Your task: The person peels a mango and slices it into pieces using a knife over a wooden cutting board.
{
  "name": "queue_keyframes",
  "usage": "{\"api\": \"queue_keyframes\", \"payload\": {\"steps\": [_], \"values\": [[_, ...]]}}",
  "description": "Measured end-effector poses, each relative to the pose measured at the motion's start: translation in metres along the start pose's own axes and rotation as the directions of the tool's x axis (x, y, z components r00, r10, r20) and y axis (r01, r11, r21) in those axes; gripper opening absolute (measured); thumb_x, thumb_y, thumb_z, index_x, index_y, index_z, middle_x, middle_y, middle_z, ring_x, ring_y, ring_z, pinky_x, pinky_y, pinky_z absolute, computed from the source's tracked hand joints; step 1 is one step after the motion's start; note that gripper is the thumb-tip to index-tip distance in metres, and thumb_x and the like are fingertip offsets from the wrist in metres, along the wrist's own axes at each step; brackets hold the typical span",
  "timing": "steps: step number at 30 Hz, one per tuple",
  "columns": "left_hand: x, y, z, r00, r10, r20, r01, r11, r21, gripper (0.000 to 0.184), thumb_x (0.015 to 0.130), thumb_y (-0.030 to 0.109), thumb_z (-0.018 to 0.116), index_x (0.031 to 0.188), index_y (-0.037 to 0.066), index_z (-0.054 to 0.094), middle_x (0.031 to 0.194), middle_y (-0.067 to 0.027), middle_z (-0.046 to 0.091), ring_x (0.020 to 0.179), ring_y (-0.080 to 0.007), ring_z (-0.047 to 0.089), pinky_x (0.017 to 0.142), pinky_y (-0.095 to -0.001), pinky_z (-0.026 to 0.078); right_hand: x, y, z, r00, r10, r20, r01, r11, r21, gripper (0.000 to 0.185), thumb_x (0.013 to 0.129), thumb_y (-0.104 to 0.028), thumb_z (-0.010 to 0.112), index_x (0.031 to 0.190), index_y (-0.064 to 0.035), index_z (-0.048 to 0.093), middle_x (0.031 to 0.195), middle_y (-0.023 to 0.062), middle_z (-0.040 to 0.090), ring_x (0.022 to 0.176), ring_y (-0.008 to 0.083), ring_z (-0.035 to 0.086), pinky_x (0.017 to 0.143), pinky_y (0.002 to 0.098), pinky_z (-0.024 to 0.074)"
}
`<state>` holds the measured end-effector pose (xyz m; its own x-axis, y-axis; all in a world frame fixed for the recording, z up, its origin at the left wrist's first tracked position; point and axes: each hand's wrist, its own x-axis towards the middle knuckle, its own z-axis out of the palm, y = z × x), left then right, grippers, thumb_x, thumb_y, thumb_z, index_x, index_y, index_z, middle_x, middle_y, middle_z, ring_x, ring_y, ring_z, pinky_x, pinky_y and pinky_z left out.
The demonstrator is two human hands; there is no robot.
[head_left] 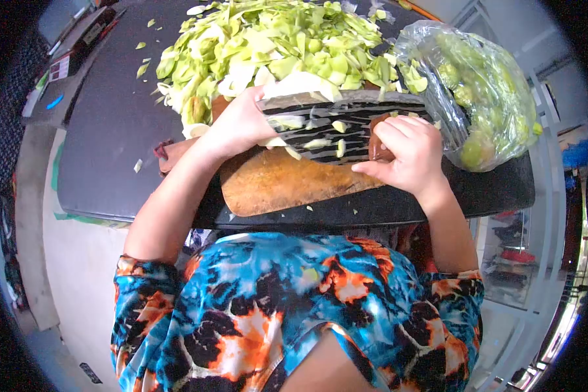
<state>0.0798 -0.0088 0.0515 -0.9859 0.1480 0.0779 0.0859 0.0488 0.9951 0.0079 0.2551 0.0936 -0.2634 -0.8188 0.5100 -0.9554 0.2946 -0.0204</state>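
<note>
A broad cleaver point(320, 132) with a dark, pale-streaked blade lies flat over the wooden cutting board point(294, 183). Around its brown handle point(379, 144) the fingers of my right hand point(408, 151) are closed, thumb stretched along the near side. My left hand point(236, 126) pinches the blade's left end, its thumb on the near side; some fingertips are hidden. Several pale green slices point(339, 127) stick to the blade. Just beyond its bright far edge rises a large heap of sliced green vegetable point(274, 46).
A clear plastic bag point(483, 98) of green vegetables stands at the right of the dark table point(104, 130). Loose scraps point(142, 68) lie on the left side. A brown piece point(172, 157) juts out beside my left forearm. Shelving point(536, 261) is at the right.
</note>
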Motion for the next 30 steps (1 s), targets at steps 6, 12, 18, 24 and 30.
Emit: {"api": "queue_keyframes", "payload": {"steps": [6,12,18,24,30], "values": [[-0.002,0.000,0.008,0.984,-0.134,0.115,0.117,0.983,0.138,0.057,0.073,0.023,0.079,0.120,0.000,0.055,0.106,-0.0070,0.064,0.099,-0.0111,0.057,0.089,-0.0267,0.045,0.006,0.013,0.003,0.963,0.260,0.065,-0.261,0.965,-0.005,0.048,0.070,-0.055,0.069,0.067,-0.0090,0.055,0.063,0.0087,0.058,0.061,0.0285,0.059,0.054,0.0387,0.0455],[-0.001,-0.002,0.005,0.994,0.027,-0.103,-0.008,0.984,0.179,0.055,0.070,0.022,0.081,0.115,0.002,0.055,0.098,-0.0015,0.063,0.094,-0.0090,0.057,0.090,-0.0257,0.043,-0.027,0.046,-0.010,0.795,0.607,-0.010,-0.605,0.793,0.073,0.030,0.077,-0.033,0.073,0.079,-0.0062,0.060,0.064,0.0092,0.060,0.057,0.0253,0.060,0.053,0.0343,0.0458],[0.001,0.008,-0.004,0.979,-0.029,-0.200,0.031,1.000,0.006,0.047,0.071,0.027,0.080,0.107,0.004,0.060,0.086,-0.0006,0.063,0.077,-0.0072,0.058,0.064,-0.0203,0.044,-0.012,0.009,0.006,0.958,0.272,-0.087,-0.246,0.941,0.233,0.041,0.071,-0.041,0.077,0.072,-0.0067,0.055,0.061,0.0078,0.054,0.056,0.0250,0.057,0.051,0.0328,0.0428],[0.004,-0.006,-0.010,0.963,-0.082,-0.258,-0.073,0.839,-0.539,0.042,0.079,0.018,0.072,0.115,0.004,0.055,0.097,-0.0045,0.064,0.082,-0.0127,0.063,0.065,-0.0278,0.053,0.002,-0.004,0.011,0.950,0.259,-0.177,-0.200,0.935,0.293,0.047,0.072,-0.049,0.073,0.068,-0.0070,0.052,0.060,0.0071,0.051,0.056,0.0260,0.055,0.051,0.0331,0.0421],[-0.001,-0.008,-0.006,0.975,-0.143,-0.173,-0.034,0.668,-0.744,0.043,0.084,0.017,0.065,0.122,0.004,0.051,0.118,-0.0106,0.059,0.108,-0.0225,0.058,0.086,-0.0420,0.053,-0.001,-0.008,0.014,0.977,0.113,-0.179,-0.069,0.969,0.238,0.052,0.069,-0.056,0.072,0.066,-0.0075,0.052,0.057,0.0051,0.047,0.053,0.0250,0.052,0.050,0.0340,0.0406]]}}
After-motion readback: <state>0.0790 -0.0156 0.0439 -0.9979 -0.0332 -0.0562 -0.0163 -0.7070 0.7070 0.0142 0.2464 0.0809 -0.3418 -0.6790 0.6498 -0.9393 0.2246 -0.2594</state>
